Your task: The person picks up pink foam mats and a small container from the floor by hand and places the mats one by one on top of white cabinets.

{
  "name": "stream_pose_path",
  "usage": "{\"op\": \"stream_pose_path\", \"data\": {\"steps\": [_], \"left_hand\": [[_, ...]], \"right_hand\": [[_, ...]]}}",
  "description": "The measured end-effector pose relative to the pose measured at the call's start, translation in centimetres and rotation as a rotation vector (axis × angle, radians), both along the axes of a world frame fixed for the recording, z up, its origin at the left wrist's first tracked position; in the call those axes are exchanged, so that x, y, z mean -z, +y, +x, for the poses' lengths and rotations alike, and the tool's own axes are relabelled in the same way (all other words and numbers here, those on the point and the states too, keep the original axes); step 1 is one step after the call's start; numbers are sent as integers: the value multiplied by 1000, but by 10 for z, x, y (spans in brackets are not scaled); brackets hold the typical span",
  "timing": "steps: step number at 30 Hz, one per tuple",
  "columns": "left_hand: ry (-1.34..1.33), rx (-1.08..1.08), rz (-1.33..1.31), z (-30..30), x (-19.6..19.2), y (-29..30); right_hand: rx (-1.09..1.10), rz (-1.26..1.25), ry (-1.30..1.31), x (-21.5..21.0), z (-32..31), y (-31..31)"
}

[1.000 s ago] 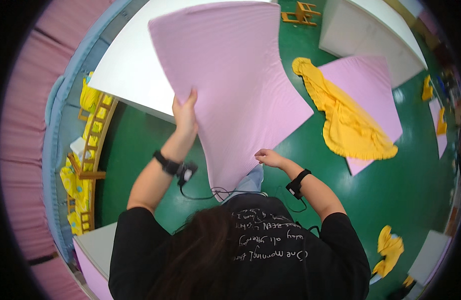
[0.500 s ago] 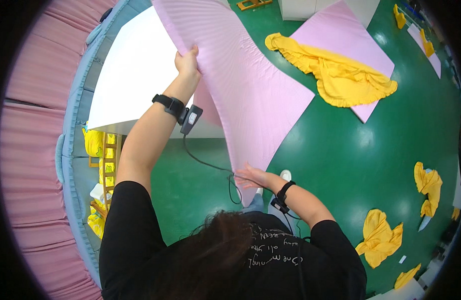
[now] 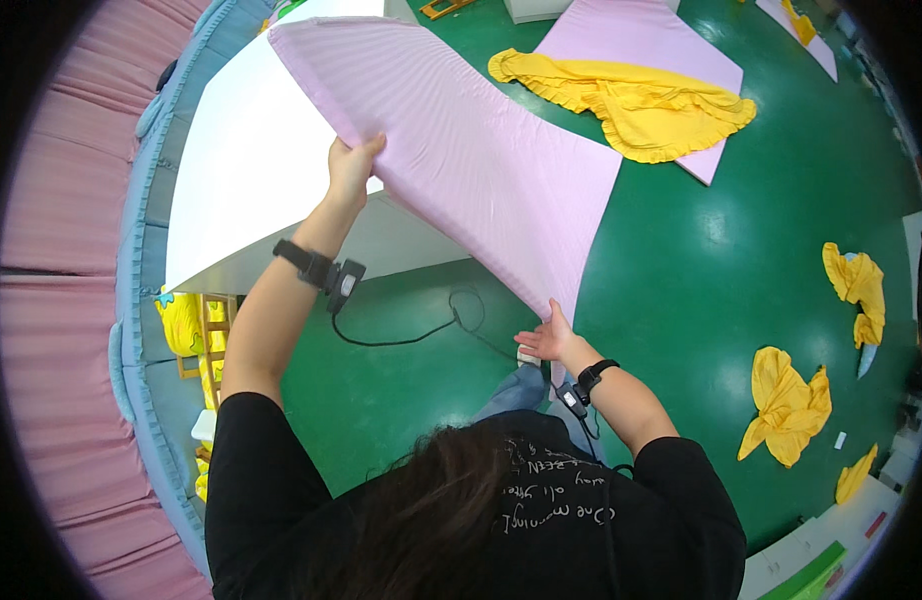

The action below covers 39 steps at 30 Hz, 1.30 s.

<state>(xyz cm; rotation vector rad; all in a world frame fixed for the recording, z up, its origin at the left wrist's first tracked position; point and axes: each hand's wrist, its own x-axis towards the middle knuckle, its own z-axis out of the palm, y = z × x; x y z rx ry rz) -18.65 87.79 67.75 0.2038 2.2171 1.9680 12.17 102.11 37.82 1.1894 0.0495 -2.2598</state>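
A thin pink fabric-covered mat (image 3: pixel 451 140) is held up at a slant, its far end over the white table (image 3: pixel 246 150). The surface is wrinkled and bends along its length. My left hand (image 3: pixel 351 170) is closed on the mat's left edge, thumb on top. Down at the near, narrow end, my right hand (image 3: pixel 547 336) lies against the edge with its fingers stretched out and thumb raised. Both wrists wear black straps with small devices, and a thin black cable hangs from the left one.
On the green floor (image 3: pixel 681 300), beyond the held mat, lies another pink mat (image 3: pixel 671 35) with a frilled yellow cloth (image 3: pixel 646 105) across it. More yellow cloth (image 3: pixel 786 405) lies to the right. A blue-edged padded barrier and pink drape (image 3: pixel 56 360) line the left side.
The mat has swung, its far end coming into view over the table and its near end shifting right. My left hand has moved slightly left and nearer, my right hand to the right.
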Motion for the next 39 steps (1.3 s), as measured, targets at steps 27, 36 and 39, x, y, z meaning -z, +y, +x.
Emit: {"op": "stream_pose_path", "data": {"steps": [27,36,39], "left_hand": [[444,-77,-201,161,-121,-77],[658,-528,104,256,-146,-179],[653,-674,150,292,-123,-227]], "right_hand": [[774,211,339,-34,-27,18],[594,463,833,-190,-75,70],[598,711,1008,-250,-63,53]]}}
